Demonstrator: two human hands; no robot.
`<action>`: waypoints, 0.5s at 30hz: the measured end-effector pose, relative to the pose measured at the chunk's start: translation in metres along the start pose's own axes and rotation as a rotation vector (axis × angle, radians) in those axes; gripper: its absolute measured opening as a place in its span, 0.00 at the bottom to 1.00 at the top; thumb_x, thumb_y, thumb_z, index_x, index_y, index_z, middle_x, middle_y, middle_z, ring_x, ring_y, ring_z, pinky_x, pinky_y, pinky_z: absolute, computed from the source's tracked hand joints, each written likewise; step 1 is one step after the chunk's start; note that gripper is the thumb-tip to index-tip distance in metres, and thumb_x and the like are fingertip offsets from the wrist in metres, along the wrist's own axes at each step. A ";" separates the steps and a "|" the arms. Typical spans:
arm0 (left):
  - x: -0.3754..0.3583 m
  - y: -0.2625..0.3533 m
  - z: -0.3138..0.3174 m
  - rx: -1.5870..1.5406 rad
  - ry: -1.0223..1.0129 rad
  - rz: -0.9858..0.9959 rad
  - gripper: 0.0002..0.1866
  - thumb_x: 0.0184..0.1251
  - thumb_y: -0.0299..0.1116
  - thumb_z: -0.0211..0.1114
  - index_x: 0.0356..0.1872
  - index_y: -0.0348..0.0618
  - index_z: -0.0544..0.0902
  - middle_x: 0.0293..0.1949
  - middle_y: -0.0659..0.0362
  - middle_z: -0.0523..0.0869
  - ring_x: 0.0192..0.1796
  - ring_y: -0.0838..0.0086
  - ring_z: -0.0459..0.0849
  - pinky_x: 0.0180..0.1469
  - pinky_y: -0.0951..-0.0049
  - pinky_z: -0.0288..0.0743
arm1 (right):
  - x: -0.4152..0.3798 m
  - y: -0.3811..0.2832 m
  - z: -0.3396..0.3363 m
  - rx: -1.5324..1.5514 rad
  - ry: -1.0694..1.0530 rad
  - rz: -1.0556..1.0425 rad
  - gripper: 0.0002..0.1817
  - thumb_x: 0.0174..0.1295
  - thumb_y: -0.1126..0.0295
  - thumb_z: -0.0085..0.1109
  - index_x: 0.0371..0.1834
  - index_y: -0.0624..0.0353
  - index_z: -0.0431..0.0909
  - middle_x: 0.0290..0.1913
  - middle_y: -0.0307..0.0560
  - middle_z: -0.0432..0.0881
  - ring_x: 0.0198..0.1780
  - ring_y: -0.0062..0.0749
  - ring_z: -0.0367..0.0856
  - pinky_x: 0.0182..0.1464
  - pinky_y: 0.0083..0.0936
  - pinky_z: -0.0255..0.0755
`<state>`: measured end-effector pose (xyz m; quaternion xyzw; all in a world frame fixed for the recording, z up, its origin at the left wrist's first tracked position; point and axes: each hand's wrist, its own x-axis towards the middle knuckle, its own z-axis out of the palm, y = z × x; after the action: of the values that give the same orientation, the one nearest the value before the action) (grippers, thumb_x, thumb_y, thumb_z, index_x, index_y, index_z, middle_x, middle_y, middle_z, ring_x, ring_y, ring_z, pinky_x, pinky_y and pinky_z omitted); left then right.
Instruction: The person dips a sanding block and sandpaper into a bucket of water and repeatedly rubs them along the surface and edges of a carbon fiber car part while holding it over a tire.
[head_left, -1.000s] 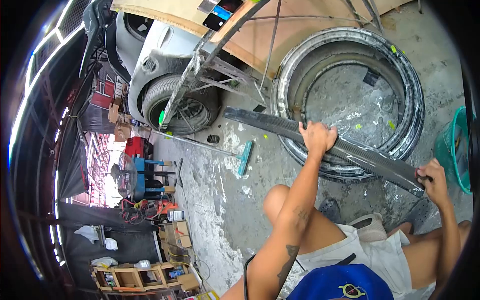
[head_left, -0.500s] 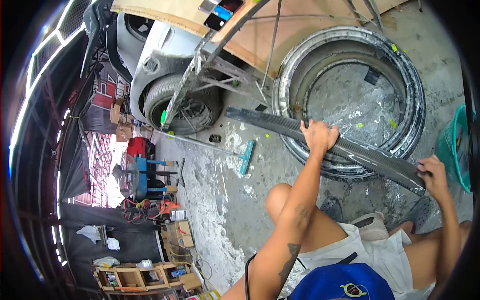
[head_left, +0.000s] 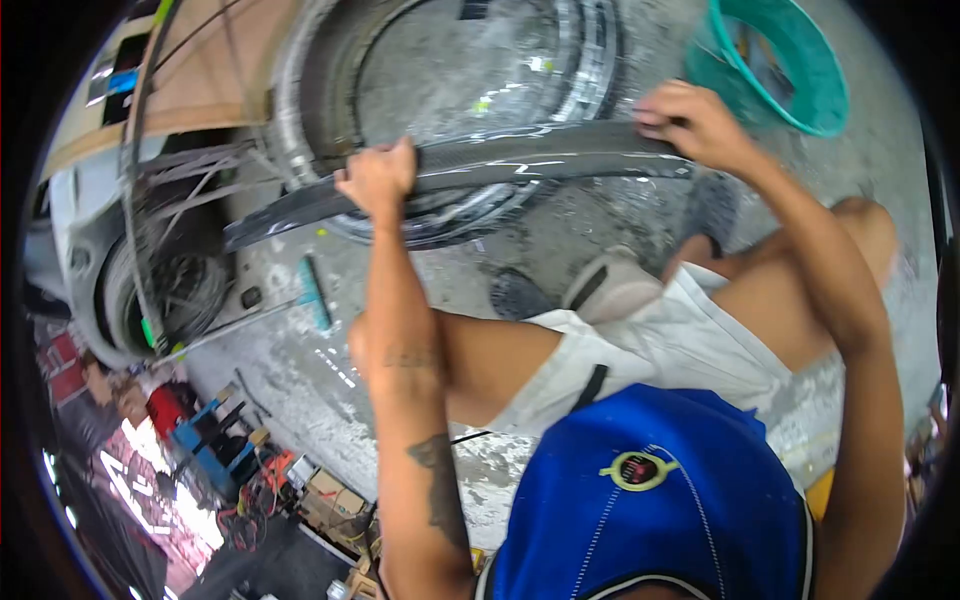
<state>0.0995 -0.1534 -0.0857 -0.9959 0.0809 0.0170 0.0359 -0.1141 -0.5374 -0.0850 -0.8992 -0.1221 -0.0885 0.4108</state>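
A long, glossy carbon-fibre strip (head_left: 540,152) lies across the view, held between my two hands. My left hand (head_left: 380,178) is closed round its left-hand part, with the narrow end sticking out beyond. At the wider right end, my right hand (head_left: 690,122) grips the edge with bent fingers. Behind the strip, a large stained ring (head_left: 295,110), like a big tyre, lies flat on the floor. The strip overlaps the ring's near rim in this view.
A teal bucket (head_left: 835,95) with things in it stands right of the ring. To the left are a metal stand (head_left: 135,190) and a car wheel (head_left: 190,290). A teal floor squeegee (head_left: 314,293) lies on the floor. Tools and boxes (head_left: 335,500) fill the lower left.
The view has swung right and downward. The strip now appears more level, showing a shinier face, and its outline looks curved. Both hands keep hold of it.
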 end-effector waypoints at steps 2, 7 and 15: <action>0.006 0.005 -0.005 -0.005 -0.127 -0.095 0.29 0.62 0.61 0.55 0.50 0.53 0.92 0.57 0.48 0.88 0.67 0.59 0.79 0.77 0.50 0.51 | 0.019 -0.006 0.021 0.063 -0.021 -0.030 0.12 0.54 0.83 0.68 0.42 0.65 0.87 0.47 0.52 0.88 0.50 0.46 0.86 0.55 0.36 0.78; 0.008 0.005 -0.006 -0.001 -0.162 -0.106 0.30 0.60 0.59 0.53 0.54 0.56 0.91 0.60 0.49 0.86 0.68 0.59 0.78 0.79 0.50 0.49 | -0.020 0.001 -0.017 0.112 -0.061 0.095 0.11 0.53 0.82 0.70 0.41 0.66 0.87 0.46 0.53 0.88 0.50 0.45 0.86 0.55 0.37 0.78; 0.010 -0.001 0.001 -0.038 -0.134 -0.088 0.32 0.61 0.62 0.52 0.55 0.55 0.90 0.62 0.48 0.85 0.69 0.58 0.77 0.79 0.48 0.50 | 0.003 -0.001 0.006 0.061 0.000 0.022 0.12 0.55 0.79 0.69 0.43 0.65 0.87 0.43 0.50 0.89 0.49 0.44 0.87 0.54 0.35 0.79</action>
<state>0.1097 -0.1540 -0.0870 -0.9956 0.0342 0.0838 0.0230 -0.1112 -0.5315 -0.0871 -0.8876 -0.1147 -0.0803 0.4388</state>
